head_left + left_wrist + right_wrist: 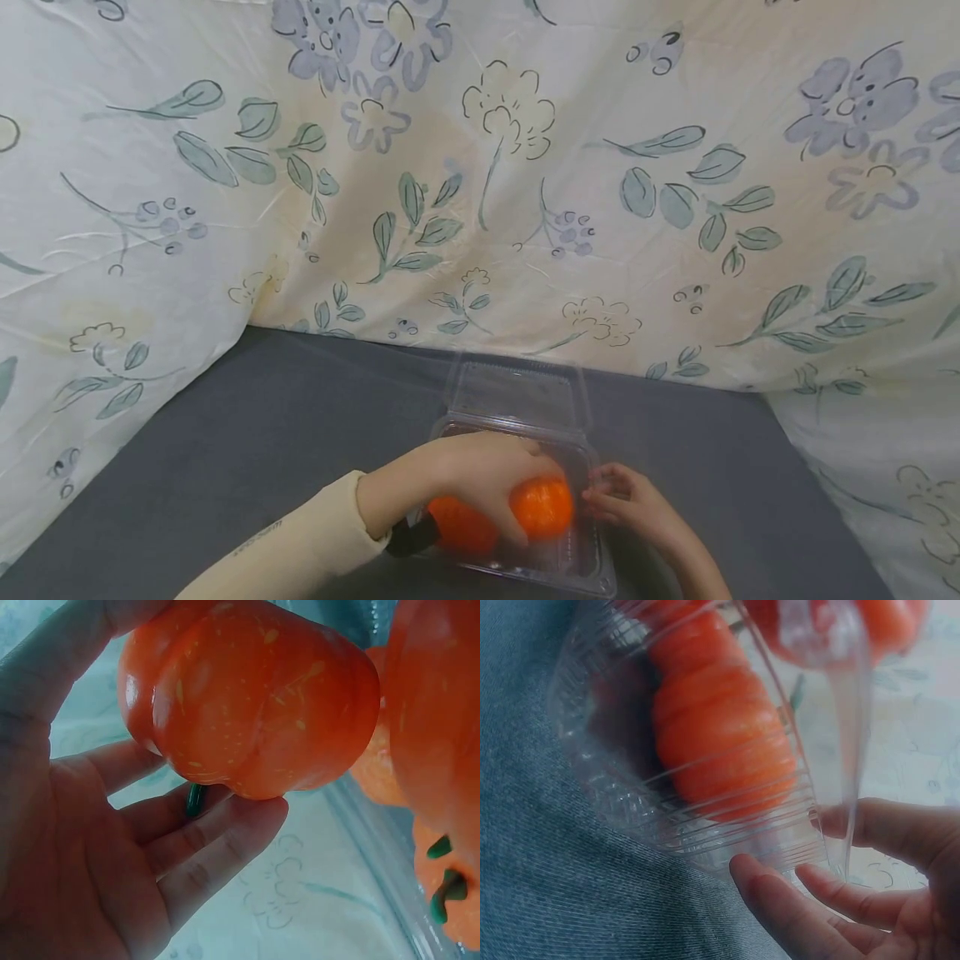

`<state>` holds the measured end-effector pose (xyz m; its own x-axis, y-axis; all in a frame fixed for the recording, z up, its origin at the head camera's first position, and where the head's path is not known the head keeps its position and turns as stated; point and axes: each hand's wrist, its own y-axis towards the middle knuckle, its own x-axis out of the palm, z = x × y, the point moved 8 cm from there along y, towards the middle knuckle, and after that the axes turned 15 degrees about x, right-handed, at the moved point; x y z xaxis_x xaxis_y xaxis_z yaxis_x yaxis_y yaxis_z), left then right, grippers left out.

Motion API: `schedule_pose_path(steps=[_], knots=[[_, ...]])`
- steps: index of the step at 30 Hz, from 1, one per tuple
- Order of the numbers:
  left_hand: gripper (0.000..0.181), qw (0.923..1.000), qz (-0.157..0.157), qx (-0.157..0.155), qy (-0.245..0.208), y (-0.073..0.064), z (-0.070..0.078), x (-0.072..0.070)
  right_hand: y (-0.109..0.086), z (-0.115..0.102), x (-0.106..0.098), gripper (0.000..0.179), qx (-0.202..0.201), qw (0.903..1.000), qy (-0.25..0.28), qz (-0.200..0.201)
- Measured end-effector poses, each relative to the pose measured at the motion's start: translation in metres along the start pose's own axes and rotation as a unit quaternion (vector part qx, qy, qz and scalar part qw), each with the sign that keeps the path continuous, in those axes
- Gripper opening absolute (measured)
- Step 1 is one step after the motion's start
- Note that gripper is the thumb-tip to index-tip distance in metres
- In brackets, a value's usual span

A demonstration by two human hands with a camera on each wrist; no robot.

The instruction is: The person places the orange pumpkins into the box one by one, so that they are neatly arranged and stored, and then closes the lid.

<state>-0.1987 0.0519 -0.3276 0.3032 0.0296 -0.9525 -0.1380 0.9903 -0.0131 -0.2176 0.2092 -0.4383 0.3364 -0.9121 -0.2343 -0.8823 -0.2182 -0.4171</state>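
Note:
My left hand (491,475) is over an open clear plastic container (600,567), gripping a glossy orange pumpkin (247,697) with a short green stem. In the left wrist view, the thumb lies along one side of it and the fingertips touch its underside. More orange pumpkins (457,900) with green stems sit in the container beside it. At the container's right wall is my right hand (633,504), its fingers loosely spread with the tips right at the rim. Through the clear ridged wall, the right wrist view shows a ribbed pumpkin (720,742) inside.
The container's hinged lid (517,392) lies back on the far side, toward the cloth. A dark grey surface (300,417) lies under everything. White floral cloth (480,208) hangs behind it and along both sides.

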Motion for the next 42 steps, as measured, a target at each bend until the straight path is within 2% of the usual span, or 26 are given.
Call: schedule_pose_path(steps=[4,10,17,20,25,32,37,42], knots=[[0.060,0.9998,-0.012,0.004,0.016,0.005,0.000,0.007,0.000,0.001,-0.001,0.046,0.011,0.9999,-0.005,0.006],[0.060,0.9993,-0.034,-0.006,0.016,0.008,-0.002,0.018,0.001,0.002,-0.001,0.045,0.013,0.9998,-0.013,0.010],[0.059,0.9976,-0.061,0.015,0.028,0.016,0.001,0.027,0.000,0.003,-0.002,0.045,0.017,0.9996,-0.016,0.013],[0.060,0.9971,-0.072,0.010,0.025,0.018,0.002,0.030,-0.001,0.002,0.000,0.045,0.013,0.9998,-0.013,0.008],[0.061,0.9968,-0.076,-0.002,0.023,0.018,0.003,0.033,-0.001,0.002,0.000,0.045,0.016,0.9998,-0.008,0.003],[0.061,0.9955,-0.088,0.005,0.035,0.021,0.004,0.034,-0.002,0.001,0.000,0.045,0.015,0.9998,-0.012,0.010],[0.057,0.9947,-0.096,-0.005,0.037,0.026,0.002,0.039,-0.002,0.001,0.000,0.045,0.009,0.9998,-0.014,0.012],[0.055,0.9924,-0.103,-0.011,0.066,0.032,0.002,0.042,-0.002,0.000,0.000,0.045,0.008,0.9999,-0.010,0.010]])
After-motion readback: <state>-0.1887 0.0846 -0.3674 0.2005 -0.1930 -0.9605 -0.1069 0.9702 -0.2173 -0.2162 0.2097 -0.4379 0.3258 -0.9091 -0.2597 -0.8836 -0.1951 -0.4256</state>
